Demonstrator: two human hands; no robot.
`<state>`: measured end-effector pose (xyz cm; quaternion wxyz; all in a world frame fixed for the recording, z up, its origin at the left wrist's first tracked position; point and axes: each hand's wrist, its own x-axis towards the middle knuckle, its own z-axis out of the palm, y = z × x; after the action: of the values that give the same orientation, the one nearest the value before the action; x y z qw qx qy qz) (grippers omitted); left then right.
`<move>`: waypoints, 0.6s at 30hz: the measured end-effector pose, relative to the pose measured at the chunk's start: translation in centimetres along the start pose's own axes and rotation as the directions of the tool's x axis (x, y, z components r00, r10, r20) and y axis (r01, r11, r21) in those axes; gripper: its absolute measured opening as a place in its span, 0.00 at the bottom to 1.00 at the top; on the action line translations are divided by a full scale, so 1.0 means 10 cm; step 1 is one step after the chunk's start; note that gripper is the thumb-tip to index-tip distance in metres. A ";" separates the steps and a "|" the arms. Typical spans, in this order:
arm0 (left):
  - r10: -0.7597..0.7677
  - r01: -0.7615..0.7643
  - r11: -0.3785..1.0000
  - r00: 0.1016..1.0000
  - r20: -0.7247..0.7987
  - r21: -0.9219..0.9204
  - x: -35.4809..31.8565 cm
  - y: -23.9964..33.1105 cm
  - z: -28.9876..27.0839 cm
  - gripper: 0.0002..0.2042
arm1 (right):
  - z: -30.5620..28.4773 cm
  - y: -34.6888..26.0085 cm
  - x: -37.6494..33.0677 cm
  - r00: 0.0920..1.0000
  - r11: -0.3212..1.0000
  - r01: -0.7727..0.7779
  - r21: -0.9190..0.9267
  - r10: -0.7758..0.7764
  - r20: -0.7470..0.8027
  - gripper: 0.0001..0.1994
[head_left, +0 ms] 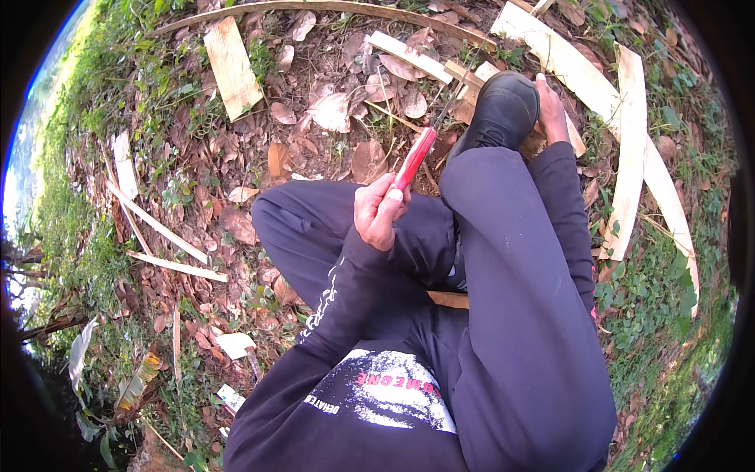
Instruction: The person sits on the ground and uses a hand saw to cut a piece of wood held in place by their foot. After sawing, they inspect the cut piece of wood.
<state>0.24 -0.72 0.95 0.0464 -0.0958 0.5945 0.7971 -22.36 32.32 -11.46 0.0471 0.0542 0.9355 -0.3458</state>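
Ground (221, 161) outdoors, brown soil under a litter of dry leaves (330, 112), giving way to green plants (82, 169) along both edges, with bright light at the far left rim. Scattered across it, pale wood: a short wide board (233, 69) at upper left, a long curved strip (346, 6) along the top, long boards (631, 157) crossing at right, thin strips (177, 267) at left. Lower left, a yellowing broad leaf (139, 381) and a small white packet (230, 399). In the middle, bent legs in dark trousers (519, 236), and a black shoe (507, 106) close among wood pieces (465, 104). Left hand (380, 211) closed round the rear of a red-handled tool (415, 160), thin shaft slanting up and right toward the wood beside the shoe; contact impossible to tell. Right hand (553, 112) at the far side of the shoe, fingers partly hidden; opening and any hold impossible to tell.
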 end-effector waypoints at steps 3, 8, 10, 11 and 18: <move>-0.032 0.032 0.999 0.999 0.022 0.014 0.00 0.03 -0.03 0.11 | 0.09 0.30 0.15 0.992 0.982 -0.056 -0.179 0.076 0.106 0.37; 0.007 -0.009 0.998 0.999 0.036 0.064 -0.05 0.00 -0.19 0.12 | 0.03 0.06 -0.05 0.992 0.964 0.095 -0.248 -0.072 0.100 0.37; 0.013 -0.019 0.994 0.998 0.056 0.112 -0.03 0.02 -0.22 0.12 | 0.02 0.05 -0.07 0.992 0.959 0.125 -0.254 -0.113 0.060 0.31; 0.007 -0.015 0.992 0.998 0.062 0.125 -0.01 0.03 -0.22 0.13 | 0.03 0.07 -0.08 0.990 0.956 0.139 -0.257 -0.133 0.041 0.28; 0.002 -0.012 0.977 0.999 0.046 0.215 -0.03 0.12 -0.22 0.14 | 0.07 0.21 -0.04 0.979 0.943 0.201 -0.267 -0.203 0.023 0.12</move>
<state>0.50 -3.19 1.51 0.0673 -0.0697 0.6764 0.7301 -21.61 33.38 -13.26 0.0163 -0.0481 0.9744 -0.2192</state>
